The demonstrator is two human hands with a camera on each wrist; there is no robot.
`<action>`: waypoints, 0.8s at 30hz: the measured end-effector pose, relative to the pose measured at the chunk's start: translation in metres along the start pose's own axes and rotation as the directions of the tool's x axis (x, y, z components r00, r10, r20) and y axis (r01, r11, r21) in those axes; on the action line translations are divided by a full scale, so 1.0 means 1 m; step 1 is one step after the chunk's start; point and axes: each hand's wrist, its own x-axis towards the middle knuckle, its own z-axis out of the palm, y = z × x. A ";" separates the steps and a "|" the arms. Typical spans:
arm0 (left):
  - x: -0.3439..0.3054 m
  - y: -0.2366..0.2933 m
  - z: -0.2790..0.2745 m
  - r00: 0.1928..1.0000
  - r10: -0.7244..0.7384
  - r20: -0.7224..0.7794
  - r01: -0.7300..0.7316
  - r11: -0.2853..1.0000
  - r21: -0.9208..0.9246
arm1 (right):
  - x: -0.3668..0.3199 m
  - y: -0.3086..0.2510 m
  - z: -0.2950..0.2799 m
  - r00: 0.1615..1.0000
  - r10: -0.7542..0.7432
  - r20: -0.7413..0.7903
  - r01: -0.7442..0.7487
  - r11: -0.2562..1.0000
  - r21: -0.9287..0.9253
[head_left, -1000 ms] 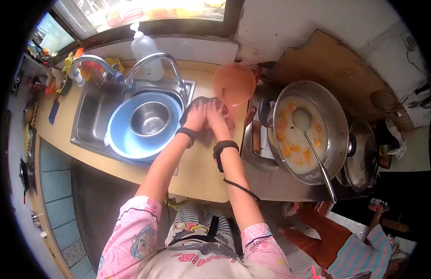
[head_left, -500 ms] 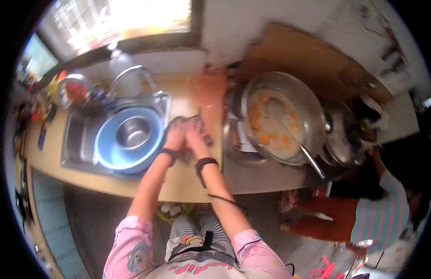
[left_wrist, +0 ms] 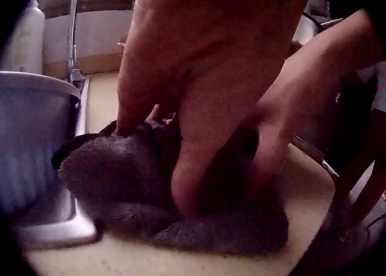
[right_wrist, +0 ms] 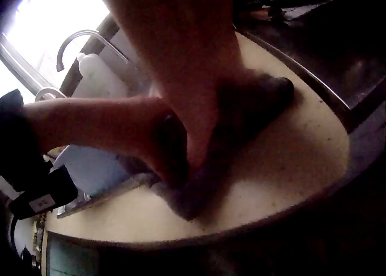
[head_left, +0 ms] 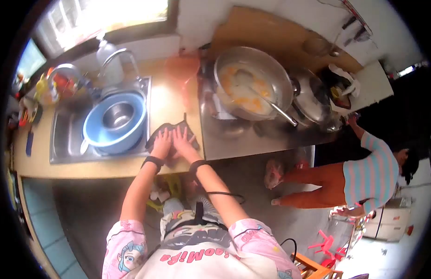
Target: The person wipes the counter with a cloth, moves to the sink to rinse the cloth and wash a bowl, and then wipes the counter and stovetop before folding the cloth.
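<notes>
On the strip of counter between sink and stove lies a dark grey cloth (head_left: 186, 125), bunched into folds in the left wrist view. My left hand (head_left: 161, 144) presses down on it with fingers stretched forward. Right beside it, my right hand (head_left: 182, 143) rests on the same cloth, fingers spread. The left wrist view shows the left thumb sunk into the fuzzy fabric (left_wrist: 114, 173). The right wrist view is dark, with both hands close together over the cloth.
Left of the hands, a steel bowl (head_left: 118, 116) sits inside a blue basin (head_left: 92, 132) in the sink (head_left: 62, 146). A large pot (head_left: 283, 79) with a ladle (head_left: 283, 115) stands on the right. An orange-pink strainer or scoop (head_left: 183, 66) lies behind. Another person (head_left: 371, 172) stands at right.
Both hands and the cloth have moved toward the counter's front edge. The head view has swung right, and the other person now stands more fully in sight.
</notes>
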 end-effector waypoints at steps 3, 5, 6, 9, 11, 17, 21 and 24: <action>-0.026 0.013 0.024 0.997 0.046 -0.065 -0.044 0.998 0.040 | -0.030 -0.002 0.008 0.998 -0.052 0.022 0.052 0.999 -0.008; -0.043 0.013 0.024 0.990 0.134 0.043 -0.135 0.991 0.005 | -0.056 -0.004 0.009 0.994 -0.067 0.090 0.069 0.997 -0.020; -0.055 0.013 0.023 0.979 0.192 0.065 -0.191 0.981 -0.020 | -0.066 -0.006 0.004 0.986 -0.058 0.155 0.056 0.998 0.016; -0.069 0.014 0.015 0.980 0.186 0.065 -0.173 0.972 -0.161 | -0.077 -0.004 0.024 0.995 -0.049 0.092 0.041 0.995 0.088; -0.073 0.021 -0.015 0.983 0.134 0.124 -0.096 0.958 -0.270 | -0.076 -0.010 0.017 0.993 -0.024 0.112 0.010 0.992 0.122; -0.061 0.046 0.033 1.000 -0.002 -0.009 0.002 0.999 0.039 | -0.050 -0.015 0.017 0.981 0.010 0.195 -0.012 1.000 0.010; -0.040 0.058 0.035 0.986 -0.123 0.112 0.110 0.987 0.114 | -0.029 -0.009 0.027 0.994 0.019 0.107 -0.018 1.000 -0.009; -0.035 0.045 -0.018 0.955 0.041 0.292 -0.104 0.974 0.202 | -0.019 -0.006 0.035 0.999 0.002 -0.039 -0.006 0.997 -0.082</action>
